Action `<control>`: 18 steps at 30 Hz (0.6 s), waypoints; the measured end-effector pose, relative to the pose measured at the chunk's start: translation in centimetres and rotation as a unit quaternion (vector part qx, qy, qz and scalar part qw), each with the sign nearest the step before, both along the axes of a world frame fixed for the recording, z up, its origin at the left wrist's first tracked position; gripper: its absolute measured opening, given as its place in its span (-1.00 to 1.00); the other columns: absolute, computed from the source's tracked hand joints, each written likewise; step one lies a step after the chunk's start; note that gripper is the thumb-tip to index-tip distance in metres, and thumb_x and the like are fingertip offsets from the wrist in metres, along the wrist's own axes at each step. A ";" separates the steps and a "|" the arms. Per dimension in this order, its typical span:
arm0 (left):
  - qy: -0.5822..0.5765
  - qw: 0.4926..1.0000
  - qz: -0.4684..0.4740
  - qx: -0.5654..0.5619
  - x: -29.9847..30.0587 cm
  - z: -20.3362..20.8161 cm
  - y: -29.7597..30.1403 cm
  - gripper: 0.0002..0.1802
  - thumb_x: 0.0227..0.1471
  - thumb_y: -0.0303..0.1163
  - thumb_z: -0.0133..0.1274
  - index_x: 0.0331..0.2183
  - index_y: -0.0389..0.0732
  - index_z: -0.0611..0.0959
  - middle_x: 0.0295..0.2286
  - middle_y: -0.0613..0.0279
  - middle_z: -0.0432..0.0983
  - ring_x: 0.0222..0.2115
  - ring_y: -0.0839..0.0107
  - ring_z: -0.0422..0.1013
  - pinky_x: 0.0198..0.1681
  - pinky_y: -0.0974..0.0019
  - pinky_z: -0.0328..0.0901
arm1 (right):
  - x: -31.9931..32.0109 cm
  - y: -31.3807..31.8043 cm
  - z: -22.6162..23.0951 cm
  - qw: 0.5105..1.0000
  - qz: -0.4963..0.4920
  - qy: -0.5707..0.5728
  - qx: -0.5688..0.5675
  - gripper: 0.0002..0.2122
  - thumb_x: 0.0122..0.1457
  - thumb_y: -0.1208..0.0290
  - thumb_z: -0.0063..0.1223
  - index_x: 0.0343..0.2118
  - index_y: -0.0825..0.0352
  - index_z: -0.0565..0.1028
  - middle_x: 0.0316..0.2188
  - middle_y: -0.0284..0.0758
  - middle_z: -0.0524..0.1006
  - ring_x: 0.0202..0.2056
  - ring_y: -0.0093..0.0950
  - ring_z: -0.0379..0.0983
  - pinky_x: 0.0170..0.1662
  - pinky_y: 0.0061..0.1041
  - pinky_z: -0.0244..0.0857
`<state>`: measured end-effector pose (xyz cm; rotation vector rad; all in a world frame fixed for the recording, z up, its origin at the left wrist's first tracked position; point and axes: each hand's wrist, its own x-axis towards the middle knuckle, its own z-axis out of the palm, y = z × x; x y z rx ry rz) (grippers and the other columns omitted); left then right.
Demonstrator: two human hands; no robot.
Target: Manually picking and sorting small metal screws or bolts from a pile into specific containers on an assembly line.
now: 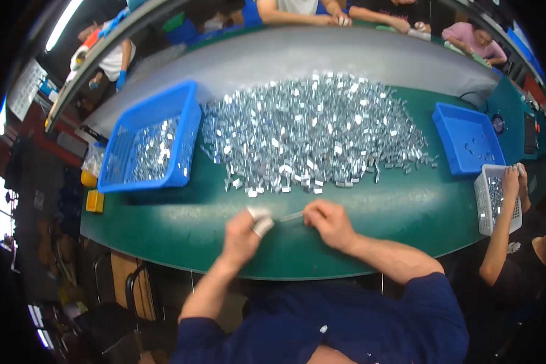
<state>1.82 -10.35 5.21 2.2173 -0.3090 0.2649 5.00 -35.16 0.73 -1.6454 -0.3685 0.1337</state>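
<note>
My right hand (332,225) pinches one end of a thin, flat grey strip (292,216) above the green table. The strip's other end points toward my left hand (241,235), with a small gap between them. White coverings wrap some fingers of that left hand, and its fingers are curled together. Whether a small piece sits between them is too blurred to tell. Just beyond both hands spreads a large heap of small shiny metal pieces (309,130).
At left stands a deep blue bin (185,148) partly filled with metal pieces, beside a small yellow box (94,201). A shallow blue tray (446,136) with few pieces lies at right. Near it, another person's hands touch a white basket (485,212). More people sit across the table.
</note>
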 end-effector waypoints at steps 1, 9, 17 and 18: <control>-0.027 0.999 0.033 0.002 0.7 0.6 1.2 -0.86 0.06 -0.50 0.26 -0.28 -0.29 0.70 -0.35 0.12 0.65 -0.31 0.32 0.56 -0.17 0.30 0.43 | 0.5 -0.3 0.1 1.000 -0.007 0.008 0.004 -0.85 0.35 0.46 0.02 -0.32 0.42 0.55 -0.48 -0.36 0.58 -0.41 -0.61 0.48 -0.30 -0.56 0.38; -0.346 0.861 0.220 0.302 8.3 10.4 11.9 -0.76 0.09 -0.52 0.25 -0.15 -0.31 0.69 -0.22 0.07 0.65 -0.20 0.24 0.56 -0.08 0.24 0.41 | 1.1 -0.2 -0.3 0.996 0.001 0.071 0.055 -0.81 0.40 0.39 0.01 -0.26 0.42 0.54 -0.45 -0.39 0.57 -0.40 -0.64 0.43 -0.29 -0.59 0.35; -0.058 0.953 0.152 0.254 6.4 -1.0 7.5 -0.76 0.00 -0.40 0.33 -0.26 -0.26 0.70 -0.29 0.07 0.57 -0.27 0.06 0.51 -0.15 0.14 0.39 | 0.4 -0.2 -0.1 0.996 0.010 0.078 0.044 -0.81 0.39 0.38 0.04 -0.26 0.42 0.55 -0.46 -0.40 0.56 -0.40 -0.64 0.44 -0.28 -0.59 0.35; -0.069 0.952 0.165 0.250 6.3 -1.6 7.5 -0.78 -0.01 -0.43 0.32 -0.27 -0.26 0.69 -0.31 0.07 0.56 -0.29 0.05 0.49 -0.16 0.12 0.38 | 0.4 -0.3 -0.1 0.996 0.007 0.080 0.043 -0.81 0.39 0.38 0.04 -0.26 0.42 0.55 -0.46 -0.40 0.56 -0.40 -0.64 0.44 -0.28 -0.59 0.35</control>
